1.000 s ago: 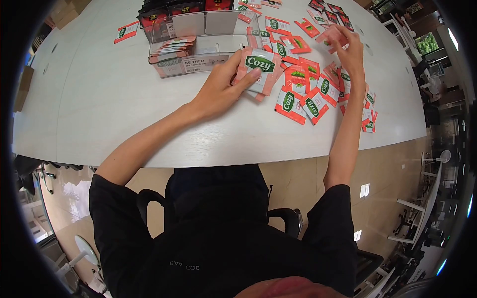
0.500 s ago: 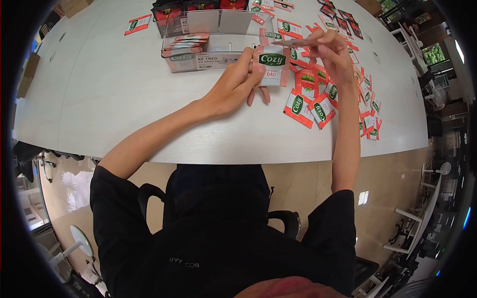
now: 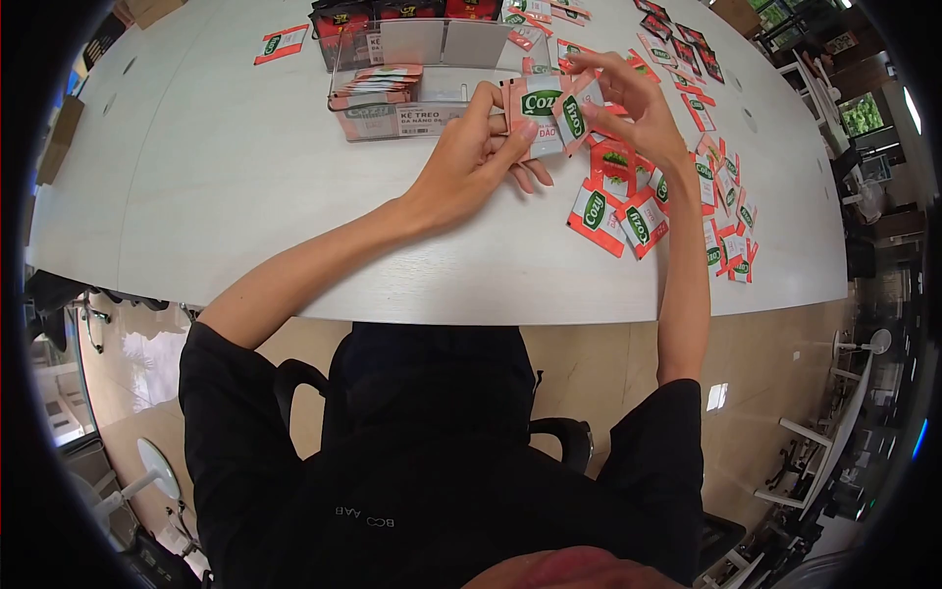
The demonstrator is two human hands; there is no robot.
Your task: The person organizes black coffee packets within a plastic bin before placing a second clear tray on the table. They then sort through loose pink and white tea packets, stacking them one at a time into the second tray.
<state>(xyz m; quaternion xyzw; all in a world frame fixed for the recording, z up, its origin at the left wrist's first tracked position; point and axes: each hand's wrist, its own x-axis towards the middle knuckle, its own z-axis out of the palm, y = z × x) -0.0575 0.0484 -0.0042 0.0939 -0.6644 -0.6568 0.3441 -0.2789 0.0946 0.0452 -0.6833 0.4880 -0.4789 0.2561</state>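
My left hand [image 3: 481, 152] pinches a Cozy tea sachet [image 3: 535, 103] upright, its green logo facing me, thumb on the front. In my right hand [image 3: 638, 113], a second Cozy sachet [image 3: 581, 113] is gripped between thumb and fingers. It is tilted and overlaps the right edge of the first one. Just left of the hands stands a clear plastic organizer [image 3: 456, 123]. A stack of Cozy sachets [image 3: 383, 80] fills its front left compartment, and black-and-red packets [image 3: 402, 12] stand in its back row. Loose Cozy sachets [image 3: 597, 218] lie under and beside my right hand.
More sachets [image 3: 726, 187] are scattered right of my right forearm. Black-and-red packets [image 3: 687, 44] lie at the far right. A single sachet [image 3: 282, 45] rests left of the organizer. The table's front edge [image 3: 491, 322] runs before my lap.
My right hand has brought its sachet down and left against the one in my left hand, turning its printed face into view. The camera view has shifted slightly.
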